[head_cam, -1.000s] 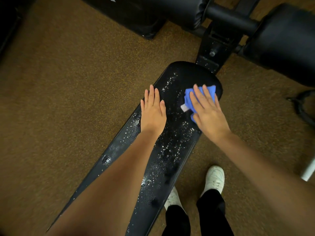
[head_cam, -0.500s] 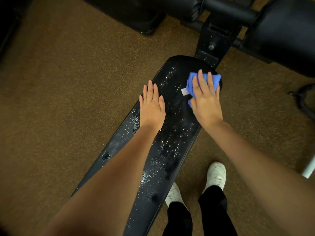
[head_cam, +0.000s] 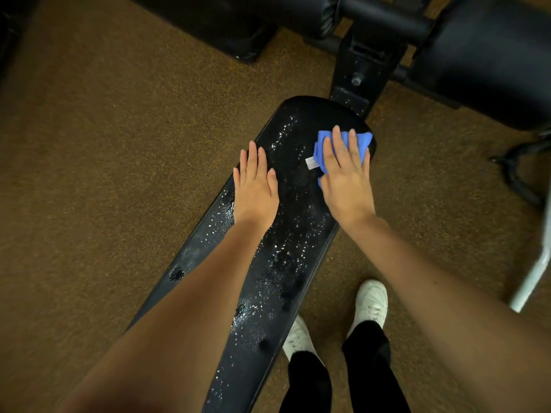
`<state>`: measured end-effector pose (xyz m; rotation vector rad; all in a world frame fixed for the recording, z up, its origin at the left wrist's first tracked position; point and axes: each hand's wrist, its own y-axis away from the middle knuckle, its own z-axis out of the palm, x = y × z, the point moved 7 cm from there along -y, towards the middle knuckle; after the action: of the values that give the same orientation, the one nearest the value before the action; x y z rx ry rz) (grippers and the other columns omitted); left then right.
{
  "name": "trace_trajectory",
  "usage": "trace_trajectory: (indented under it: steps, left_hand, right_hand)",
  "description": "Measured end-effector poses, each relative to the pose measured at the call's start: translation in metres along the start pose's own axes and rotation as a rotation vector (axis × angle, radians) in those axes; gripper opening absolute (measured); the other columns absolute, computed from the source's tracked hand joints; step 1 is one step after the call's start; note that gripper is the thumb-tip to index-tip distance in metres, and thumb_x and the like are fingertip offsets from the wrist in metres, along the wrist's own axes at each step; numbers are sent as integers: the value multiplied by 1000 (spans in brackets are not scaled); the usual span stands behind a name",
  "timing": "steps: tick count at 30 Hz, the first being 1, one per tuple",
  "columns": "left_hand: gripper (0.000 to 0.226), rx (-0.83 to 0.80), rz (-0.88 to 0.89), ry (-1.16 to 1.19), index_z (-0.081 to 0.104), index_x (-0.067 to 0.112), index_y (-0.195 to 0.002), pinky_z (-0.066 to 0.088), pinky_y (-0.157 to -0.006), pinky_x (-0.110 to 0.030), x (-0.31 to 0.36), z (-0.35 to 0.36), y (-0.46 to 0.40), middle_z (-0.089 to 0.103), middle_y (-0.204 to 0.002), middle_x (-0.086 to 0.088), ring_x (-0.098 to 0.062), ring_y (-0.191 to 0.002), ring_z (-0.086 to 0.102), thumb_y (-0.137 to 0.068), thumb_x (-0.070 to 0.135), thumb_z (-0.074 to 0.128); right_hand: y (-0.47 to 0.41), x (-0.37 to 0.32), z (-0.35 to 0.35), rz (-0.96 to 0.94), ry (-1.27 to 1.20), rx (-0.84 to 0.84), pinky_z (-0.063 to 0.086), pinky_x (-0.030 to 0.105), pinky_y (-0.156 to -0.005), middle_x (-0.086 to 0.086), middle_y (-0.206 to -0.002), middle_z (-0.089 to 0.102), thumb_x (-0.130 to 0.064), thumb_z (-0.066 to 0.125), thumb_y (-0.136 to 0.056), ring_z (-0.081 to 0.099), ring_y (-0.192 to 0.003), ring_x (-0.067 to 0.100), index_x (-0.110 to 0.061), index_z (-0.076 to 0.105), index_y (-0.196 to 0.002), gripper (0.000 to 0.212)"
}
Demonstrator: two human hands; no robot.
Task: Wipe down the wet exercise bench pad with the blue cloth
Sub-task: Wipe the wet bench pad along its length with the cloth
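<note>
Right hand (head_cam: 347, 186), fingers straight, presses the cloth (head_cam: 362, 141) on the wet pad (head_cam: 292, 248); left hand (head_cam: 255, 189) rests flat, fingers straight, beside it.

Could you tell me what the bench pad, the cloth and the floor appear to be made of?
Bench pad: likely black vinyl, glossy; droplets bead on it.
Cloth: soft blue fabric, perhaps microfibre; it bunches under the right hand, white tag showing.
Floor: brown, speckled, matte; rubber or carpet, unclear.
</note>
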<state>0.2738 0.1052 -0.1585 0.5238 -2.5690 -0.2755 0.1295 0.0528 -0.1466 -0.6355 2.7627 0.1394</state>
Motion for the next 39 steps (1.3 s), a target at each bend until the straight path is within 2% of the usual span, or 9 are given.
trace_trajectory:
  steps: [6,12,18,21,24,29,32,36,39]
  left_hand:
    - [49,-11,-2,14,3,11,-147,-9,-115,-33,1,-1,0,-8,-157,-1,-16,-143,-12,-102,24,15]
    - [49,8,7,-21,2,11,-147,-9,-115,-31,-1,1,1,-8,-157,-1,-15,-143,-12,-102,25,15]
    - [49,42,1,-27,3,11,-147,-9,-115,-31,1,1,1,-6,-157,-1,-16,-144,-10,-102,23,16]
    - [48,46,0,-20,4,11,-147,-9,-115,-32,1,1,2,-5,-157,-2,-16,-144,-10,-102,23,16]
    - [49,60,8,-25,4,11,-147,-8,-116,-33,0,2,2,-5,-157,-2,-16,-144,-9,-102,24,16]
    - [48,59,2,-8,5,11,-147,-8,-116,-32,1,0,1,-4,-157,-2,-16,-144,-9,-102,23,16]
    - [48,59,9,-21,5,11,-147,-8,-116,-32,0,0,2,-4,-157,-2,-16,-144,-9,-102,23,17]
    - [49,60,19,-24,5,11,-147,-9,-115,-31,-1,1,1,-4,-157,-2,-16,-144,-9,-102,24,17]
    - [49,55,24,-16,5,11,-147,-9,-115,-30,-1,1,2,-4,-157,-2,-15,-144,-9,-102,24,18]
  right_hand:
    - [38,-8,4,-271,48,-87,23,55,-108,17,-150,29,-11,66,-77,23,-139,37,-1,36,-139,70]
    - [-20,-1,-1,-21,10,-30,13,54,-112,14,-154,18,-6,55,-87,9,-142,36,-3,26,-144,65]
    - [12,-5,2,-251,52,-89,19,54,-110,16,-152,25,-10,63,-81,19,-140,36,-2,32,-141,69]
    - [-11,2,0,-130,46,-61,15,53,-111,15,-154,19,-9,59,-85,12,-142,35,-3,27,-144,67]
    - [-29,-4,2,-17,23,-20,16,55,-111,16,-153,21,-5,55,-86,13,-141,37,-2,28,-143,63]
    - [6,-7,2,-203,36,-49,20,55,-109,18,-151,26,-8,63,-80,19,-140,38,0,32,-141,69]
    - [1,0,-1,-159,18,-42,21,57,-108,19,-151,26,-6,63,-79,18,-140,38,0,32,-141,69]
    - [-38,-8,4,-30,5,-23,13,55,-111,16,-153,19,-8,54,-87,10,-142,38,-1,27,-143,62]
    - [-29,-18,7,-140,26,-57,13,55,-111,17,-153,21,-9,57,-86,13,-141,38,-1,28,-143,64]
